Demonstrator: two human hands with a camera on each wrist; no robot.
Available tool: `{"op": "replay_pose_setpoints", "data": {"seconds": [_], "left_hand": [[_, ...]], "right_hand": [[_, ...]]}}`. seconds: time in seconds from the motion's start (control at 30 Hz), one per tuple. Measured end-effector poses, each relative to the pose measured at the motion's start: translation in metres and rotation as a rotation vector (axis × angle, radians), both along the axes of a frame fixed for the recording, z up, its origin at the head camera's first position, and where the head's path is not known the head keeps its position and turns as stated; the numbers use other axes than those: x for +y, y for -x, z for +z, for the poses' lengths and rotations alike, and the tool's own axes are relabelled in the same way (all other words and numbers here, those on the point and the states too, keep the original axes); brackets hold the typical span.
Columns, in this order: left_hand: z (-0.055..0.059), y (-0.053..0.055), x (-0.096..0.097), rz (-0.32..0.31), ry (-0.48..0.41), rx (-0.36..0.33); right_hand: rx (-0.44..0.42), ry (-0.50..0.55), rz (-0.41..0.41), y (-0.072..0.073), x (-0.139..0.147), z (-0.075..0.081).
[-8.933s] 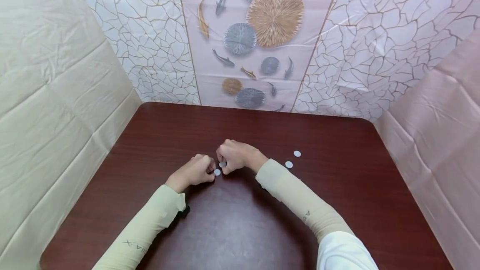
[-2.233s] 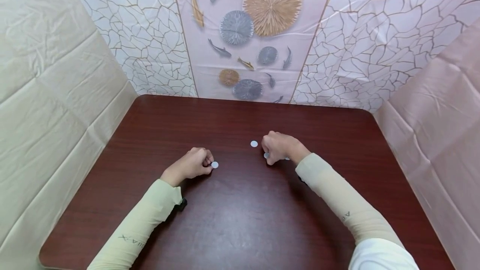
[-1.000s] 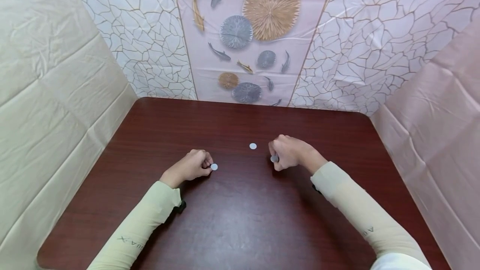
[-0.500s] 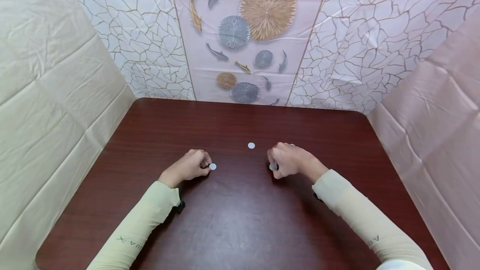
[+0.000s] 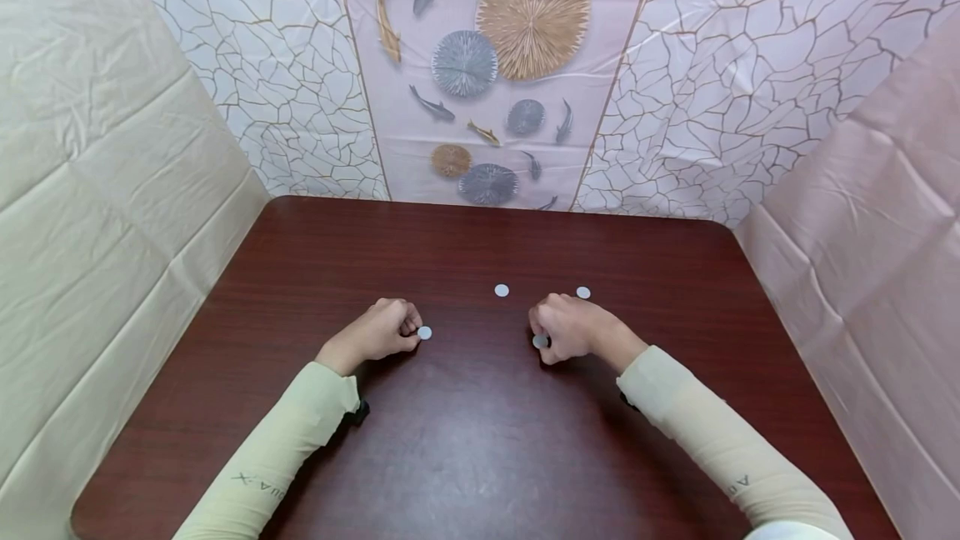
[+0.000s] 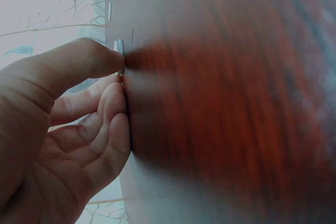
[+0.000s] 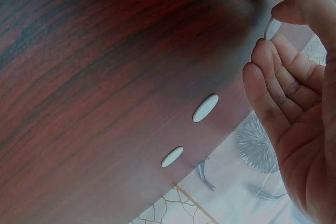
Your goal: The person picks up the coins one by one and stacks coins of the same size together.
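Observation:
Near the middle of the table, my left hand (image 5: 372, 333) pinches a small white round disc (image 5: 424, 332) between thumb and fingers. The left wrist view shows that disc (image 6: 119, 51) edge-on at the thumb tip. To the right, my right hand (image 5: 576, 327) pinches another white disc (image 5: 540, 342), partly shaded in the head view. Seen from the right wrist, this disc (image 7: 272, 28) sits between the thumb and fingertips. Two more discs lie flat: one white disc (image 5: 502, 291) beyond and between the hands, and a second white disc (image 5: 583, 292) just behind the right hand.
The dark red-brown wooden table (image 5: 450, 457) has rounded corners. A patterned cloth backdrop (image 5: 487, 107) hangs at its far edge. Pale cloth walls stand at the left (image 5: 112, 190) and right (image 5: 862, 273).
The right hand has travelled from beside the left hand to the right, then drawn nearer with a disc. A disc once near the hands' meeting point now lies farther back; the left hand stays about still.

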State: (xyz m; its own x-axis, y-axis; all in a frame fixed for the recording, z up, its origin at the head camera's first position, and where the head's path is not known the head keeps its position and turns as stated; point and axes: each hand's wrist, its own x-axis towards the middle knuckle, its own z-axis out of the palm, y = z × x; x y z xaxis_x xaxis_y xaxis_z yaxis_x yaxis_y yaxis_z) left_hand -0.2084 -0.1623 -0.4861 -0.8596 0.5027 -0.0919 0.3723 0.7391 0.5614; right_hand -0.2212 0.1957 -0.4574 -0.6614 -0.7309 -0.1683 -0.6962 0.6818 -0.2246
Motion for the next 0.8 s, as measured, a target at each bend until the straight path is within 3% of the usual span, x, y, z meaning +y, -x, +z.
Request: {"op": "replay_pose_setpoints", "data": {"seconds": [0.27,0.57,0.8], "left_hand": [[-0.0010,0.0005,-0.0022,-0.008,-0.032,0.009],[0.0016,0.0015,-0.0025,-0.017,-0.012,-0.031],[0.0010,0.0031,-0.0035,-0.055,-0.017,0.006]], "right_hand": [[-0.011,0.017,-0.008,0.0028,0.0005,-0.0027],[-0.054,0.023,-0.032,0.0042,0.0025,-0.0025],[-0.061,0.029,-0.030,0.0064,0.0031,-0.0040]]}}
